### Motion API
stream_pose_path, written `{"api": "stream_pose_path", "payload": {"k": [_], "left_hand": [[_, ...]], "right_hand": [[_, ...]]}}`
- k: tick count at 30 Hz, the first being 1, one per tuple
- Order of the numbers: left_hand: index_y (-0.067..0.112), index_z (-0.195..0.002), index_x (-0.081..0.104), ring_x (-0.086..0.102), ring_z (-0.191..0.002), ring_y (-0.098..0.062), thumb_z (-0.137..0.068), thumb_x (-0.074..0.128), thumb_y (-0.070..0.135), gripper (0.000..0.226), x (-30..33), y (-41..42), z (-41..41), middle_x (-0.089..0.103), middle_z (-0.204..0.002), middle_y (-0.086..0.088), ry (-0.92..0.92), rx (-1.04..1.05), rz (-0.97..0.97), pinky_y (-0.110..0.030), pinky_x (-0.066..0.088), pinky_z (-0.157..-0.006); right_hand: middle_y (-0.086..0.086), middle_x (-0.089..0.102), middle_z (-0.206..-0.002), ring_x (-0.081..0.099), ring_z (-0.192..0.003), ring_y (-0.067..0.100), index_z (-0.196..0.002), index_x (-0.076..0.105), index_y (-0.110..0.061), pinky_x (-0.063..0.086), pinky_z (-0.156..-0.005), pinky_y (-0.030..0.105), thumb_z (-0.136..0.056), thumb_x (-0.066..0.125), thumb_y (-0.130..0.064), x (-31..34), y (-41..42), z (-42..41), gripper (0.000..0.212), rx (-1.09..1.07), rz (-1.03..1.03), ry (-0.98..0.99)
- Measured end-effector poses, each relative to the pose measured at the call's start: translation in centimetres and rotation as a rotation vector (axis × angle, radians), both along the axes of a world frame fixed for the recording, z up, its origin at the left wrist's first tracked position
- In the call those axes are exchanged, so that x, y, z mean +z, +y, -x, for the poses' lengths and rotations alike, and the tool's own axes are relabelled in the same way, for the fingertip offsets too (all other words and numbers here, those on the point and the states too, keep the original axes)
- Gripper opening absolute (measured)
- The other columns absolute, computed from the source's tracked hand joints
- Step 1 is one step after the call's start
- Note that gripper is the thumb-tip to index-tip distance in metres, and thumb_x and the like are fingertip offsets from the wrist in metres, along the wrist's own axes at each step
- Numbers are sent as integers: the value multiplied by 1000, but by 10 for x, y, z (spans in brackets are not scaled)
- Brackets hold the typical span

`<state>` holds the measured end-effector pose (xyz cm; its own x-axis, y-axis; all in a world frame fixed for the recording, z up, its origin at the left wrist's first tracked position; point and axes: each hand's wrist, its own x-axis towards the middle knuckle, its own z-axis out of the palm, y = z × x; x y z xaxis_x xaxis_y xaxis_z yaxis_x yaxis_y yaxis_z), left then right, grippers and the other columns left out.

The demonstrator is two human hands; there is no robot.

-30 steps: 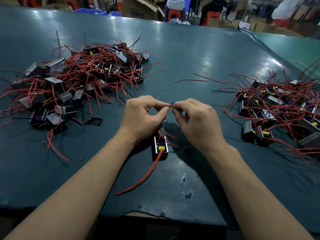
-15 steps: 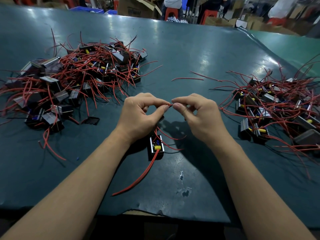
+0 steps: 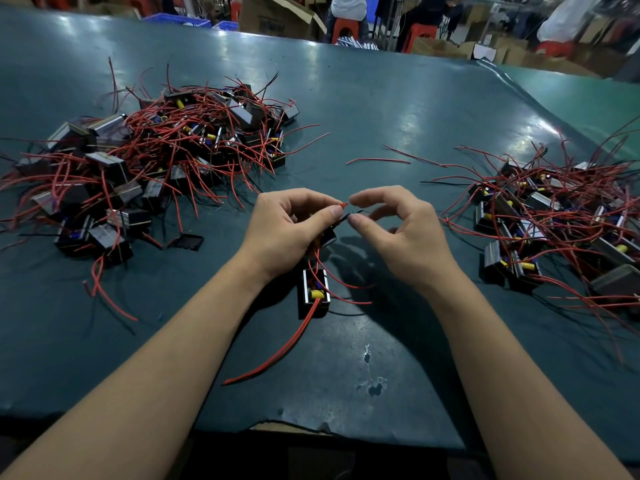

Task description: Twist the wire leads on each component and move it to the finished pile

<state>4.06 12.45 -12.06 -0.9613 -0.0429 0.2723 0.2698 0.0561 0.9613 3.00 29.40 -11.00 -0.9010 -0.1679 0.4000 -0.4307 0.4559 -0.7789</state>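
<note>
While the left hand (image 3: 287,230) pinches the tips of the wire leads (image 3: 344,205) between thumb and forefinger, the right hand (image 3: 403,233) sits just beside it with its thumb and forefinger slightly parted, their tips near the lead ends; whether they touch the wire cannot be told, and its other fingers are loosely curled. Both hands hover above the dark green table (image 3: 381,109), close together at the middle of the view. Below them the component (image 3: 314,292), a small black block with a yellow part on top, lies on the table between the two forearms, and thin red leads rise from it up into the left hand's pinch. A thicker red wire (image 3: 277,355) runs from the component toward the near edge of the table. To the left lies a large pile of components (image 3: 145,161) tangled in red wires, and to the right a second pile (image 3: 554,216) spreads toward the table's edge. A loose red wire (image 3: 377,161) lies alone on the table between the piles, beyond the hands. Behind the table stand cardboard boxes (image 3: 277,15) and red stools (image 3: 346,27).
</note>
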Motion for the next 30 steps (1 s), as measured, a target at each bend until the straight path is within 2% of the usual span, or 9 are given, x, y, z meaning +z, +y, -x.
{"api": "stream_pose_path", "payload": {"k": [2, 5, 10, 14, 19, 22, 24, 27, 30], "left_hand": [[10, -85, 74, 64, -69, -19, -84, 74, 6, 5, 0, 0, -1, 73, -79, -14, 22, 0, 42, -30, 54, -65], [12, -85, 75, 62, -69, -27, -84, 75, 9, 3, 1, 0, -2, 73, -80, -18, 28, 11, 93, -46, 55, -67], [12, -85, 75, 60, -70, -49, -84, 75, 11, 1, 1, 0, -2, 73, -79, -11, 46, 4, 149, -57, 51, -66], [11, -85, 75, 62, -77, -48, -83, 76, 14, 4, 1, 0, -1, 74, -80, -7, 44, 18, 170, -54, 52, -66], [10, -84, 76, 62, -73, -46, -81, 78, 16, 8, -2, -1, -1, 74, -76, -4, 49, 9, 161, -53, 53, -65], [10, -83, 76, 68, -66, -24, -81, 78, 15, 6, -1, 0, 0, 74, -76, -3, 23, 18, 127, -39, 55, -66], [8, -84, 74, 68, -67, -12, -83, 75, 11, 3, -1, 1, 1, 75, -76, -4, -10, 10, 70, -29, 55, -65], [7, -85, 73, 66, -64, -7, -84, 74, 10, 3, 1, 1, -1, 73, -72, -1, -24, -16, 68, -20, 52, -61], [10, -83, 75, 65, -66, -16, -83, 75, 10, 0, 2, 1, -2, 74, -74, -7, -42, -38, 108, -28, 52, -63]], "right_hand": [[-8, 70, -95, 65, -82, 5, -97, 70, -26, 49, -63, 18, -83, 76, -22, 0, -3, -2, 16, 61, 3, -2], [-11, 72, -82, 65, -79, 3, -86, 71, -28, 52, -64, 26, -85, 74, -20, 0, -2, -1, 9, 27, 11, 20], [-16, 69, -75, 65, -74, -1, -80, 70, -29, 47, -60, 16, -85, 73, -21, -1, -1, -1, 10, -33, -15, 72], [-18, 67, -73, 63, -74, -4, -81, 70, -26, 43, -60, 11, -87, 72, -20, -2, -3, -1, 8, -52, -10, 57], [-13, 70, -79, 64, -77, 1, -86, 70, -23, 48, -62, 18, -86, 72, -18, 1, -4, -3, 5, -1, -4, 35], [-13, 70, -77, 65, -76, 3, -86, 72, -20, 55, -66, 33, -88, 70, -17, 1, -3, -2, 4, -18, 14, 6], [-14, 69, -76, 65, -74, 2, -87, 73, -18, 54, -66, 30, -89, 69, -16, 1, -3, -1, 5, -18, 30, -27], [-13, 70, -77, 64, -72, 0, -90, 75, -15, 50, -66, 22, -89, 68, -15, 0, -4, -2, 6, -11, 47, -35], [-9, 72, -80, 66, -73, 5, -90, 75, -16, 49, -64, 20, -89, 69, -16, 1, -4, -2, 6, -40, 67, -32]]}}
